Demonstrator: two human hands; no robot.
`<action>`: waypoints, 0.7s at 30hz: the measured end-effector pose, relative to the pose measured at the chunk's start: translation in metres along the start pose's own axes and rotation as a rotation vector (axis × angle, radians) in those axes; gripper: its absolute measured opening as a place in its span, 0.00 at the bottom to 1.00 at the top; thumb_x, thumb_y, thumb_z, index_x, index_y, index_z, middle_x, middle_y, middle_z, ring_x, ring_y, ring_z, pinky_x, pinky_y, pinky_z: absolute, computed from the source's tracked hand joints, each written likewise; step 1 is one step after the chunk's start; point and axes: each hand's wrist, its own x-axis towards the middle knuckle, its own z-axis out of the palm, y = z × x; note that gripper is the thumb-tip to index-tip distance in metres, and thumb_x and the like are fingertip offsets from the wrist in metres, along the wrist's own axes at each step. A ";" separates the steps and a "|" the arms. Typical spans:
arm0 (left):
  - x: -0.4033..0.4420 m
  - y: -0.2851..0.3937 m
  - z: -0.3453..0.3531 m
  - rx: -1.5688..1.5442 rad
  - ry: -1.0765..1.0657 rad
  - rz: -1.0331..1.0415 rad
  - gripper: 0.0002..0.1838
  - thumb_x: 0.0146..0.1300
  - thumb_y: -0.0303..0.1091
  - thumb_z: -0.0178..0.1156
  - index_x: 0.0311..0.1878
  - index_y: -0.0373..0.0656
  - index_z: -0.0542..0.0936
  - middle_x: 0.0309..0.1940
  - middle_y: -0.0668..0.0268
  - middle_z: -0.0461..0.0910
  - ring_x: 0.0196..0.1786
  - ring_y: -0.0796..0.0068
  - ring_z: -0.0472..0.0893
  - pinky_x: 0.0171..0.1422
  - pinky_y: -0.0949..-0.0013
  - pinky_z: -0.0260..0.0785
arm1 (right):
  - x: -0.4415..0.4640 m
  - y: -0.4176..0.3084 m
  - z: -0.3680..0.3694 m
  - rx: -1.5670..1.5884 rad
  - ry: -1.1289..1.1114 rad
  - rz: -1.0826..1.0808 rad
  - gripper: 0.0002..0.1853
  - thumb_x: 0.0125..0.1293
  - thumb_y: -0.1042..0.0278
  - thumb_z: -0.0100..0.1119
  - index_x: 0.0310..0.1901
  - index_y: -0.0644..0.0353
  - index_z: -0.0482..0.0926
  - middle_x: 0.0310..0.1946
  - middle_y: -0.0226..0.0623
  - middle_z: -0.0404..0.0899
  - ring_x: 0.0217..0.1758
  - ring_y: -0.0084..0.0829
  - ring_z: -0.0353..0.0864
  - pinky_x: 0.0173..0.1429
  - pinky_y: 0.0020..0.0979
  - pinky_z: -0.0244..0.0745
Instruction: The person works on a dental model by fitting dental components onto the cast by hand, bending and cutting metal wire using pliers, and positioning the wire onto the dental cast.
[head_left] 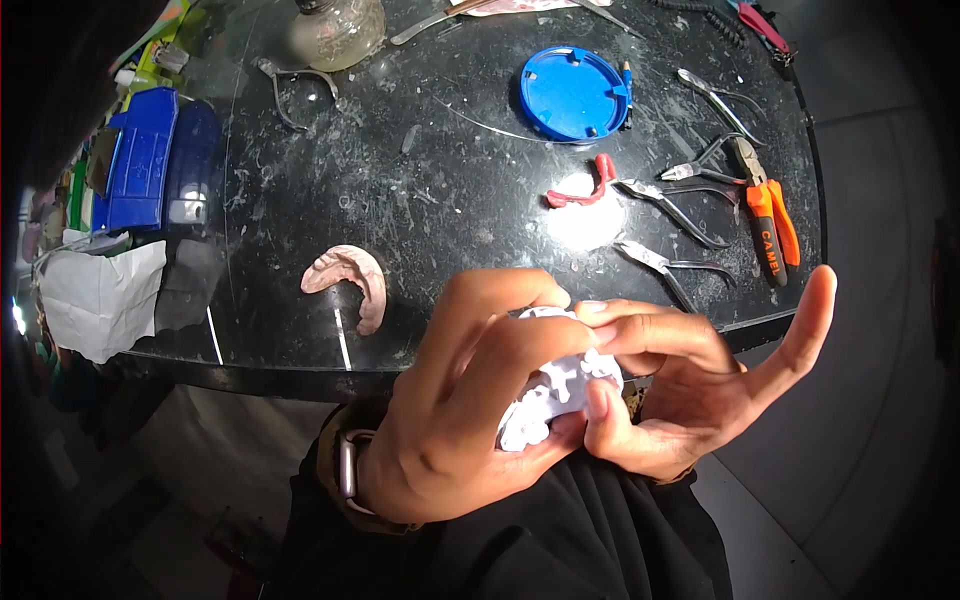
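A white dental cast [563,388] is held between both hands over the lap, just below the table's front edge. My left hand [460,410], with a watch at the wrist, wraps round its left side and top, the fingers bent over it. From the right, my right hand [670,385] pinches the cast with thumb and fingertips while one finger stretches out to the right. The fingers hide part of the cast. On the table beyond lie a pinkish curved piece [350,280] and a red curved piece [590,190].
The dark table [430,220] carries several metal pliers [665,208] and orange-handled pliers [770,215] at the right. A blue round lid [573,93] and a glass jar [340,32] stand farther back. Blue container [145,160] and crumpled paper [103,300] are at left.
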 end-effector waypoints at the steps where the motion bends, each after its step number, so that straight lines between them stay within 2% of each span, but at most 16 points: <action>1: 0.000 -0.001 0.001 0.005 0.006 0.000 0.27 0.35 0.25 0.75 0.42 0.38 0.75 0.42 0.55 0.74 0.40 0.69 0.78 0.35 0.72 0.74 | 0.000 -0.001 -0.001 0.004 -0.006 0.030 0.67 0.47 0.80 0.70 0.71 0.56 0.18 0.32 0.47 0.82 0.39 0.41 0.86 0.45 0.32 0.84; 7: 0.001 0.008 0.002 -0.081 -0.003 -0.154 0.26 0.37 0.22 0.73 0.43 0.39 0.74 0.41 0.57 0.73 0.40 0.73 0.80 0.29 0.76 0.79 | 0.001 -0.004 0.003 0.075 0.043 0.146 0.67 0.49 0.79 0.70 0.71 0.54 0.18 0.33 0.47 0.81 0.42 0.41 0.85 0.46 0.33 0.84; 10: 0.002 0.006 0.002 -0.096 -0.008 -0.150 0.26 0.38 0.22 0.73 0.44 0.39 0.73 0.41 0.58 0.73 0.39 0.74 0.80 0.27 0.77 0.79 | 0.002 -0.006 0.003 0.065 0.042 0.184 0.66 0.50 0.79 0.70 0.71 0.54 0.18 0.34 0.46 0.81 0.43 0.40 0.85 0.48 0.34 0.84; 14: 0.004 0.004 0.002 -0.071 -0.018 -0.128 0.26 0.40 0.21 0.72 0.44 0.39 0.72 0.40 0.58 0.73 0.38 0.74 0.79 0.31 0.76 0.77 | 0.005 -0.013 0.003 0.057 0.050 0.283 0.66 0.50 0.79 0.69 0.71 0.53 0.18 0.35 0.46 0.81 0.44 0.38 0.84 0.48 0.34 0.84; 21: 0.004 0.004 0.002 -0.110 -0.022 -0.164 0.27 0.41 0.23 0.73 0.45 0.39 0.70 0.39 0.58 0.72 0.38 0.74 0.79 0.33 0.75 0.75 | 0.006 -0.012 0.003 0.030 0.048 0.298 0.65 0.51 0.79 0.69 0.71 0.52 0.18 0.35 0.46 0.81 0.44 0.37 0.84 0.48 0.33 0.84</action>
